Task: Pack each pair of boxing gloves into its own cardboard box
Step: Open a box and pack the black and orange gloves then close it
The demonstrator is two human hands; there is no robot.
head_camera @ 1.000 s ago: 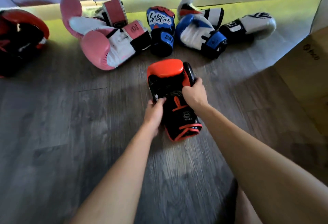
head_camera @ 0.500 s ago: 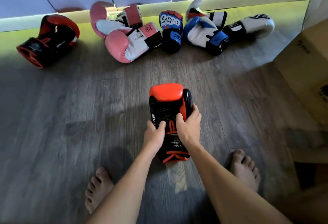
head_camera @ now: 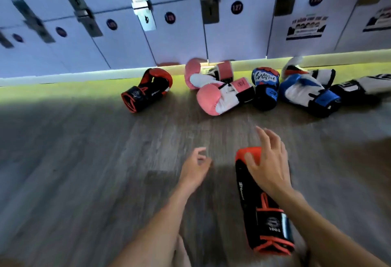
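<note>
Both hands are out over the wood floor [head_camera: 74, 160]: the right hand [head_camera: 267, 167] is spread open, fingers fanned, palm resting lightly on the padded end of the near red-and-black glove [head_camera: 262, 203], with no real grip on it. The left hand [head_camera: 195, 167] hovers off to the left, loosely curled around nothing at all.

That near glove lies flat, cuff towards the person, red padding pointing away. Its partner, the far red-and-black glove [head_camera: 146, 91], sits well apart at the far left, by the lockers [head_camera: 169, 40]. Along the same far edge, the pink gloves [head_camera: 218, 91] are piled together, then the blue gloves [head_camera: 296, 88] to their right, and a black-and-white glove [head_camera: 359, 88] at the far right. No cardboard box is in view just now.

These look bulky but light: soft, springy padding and a smooth, likely slick shell. The padded end would squash and slip under a pinch, so the stiffer cuff or the narrow wrist looks the better place to take hold.
</note>
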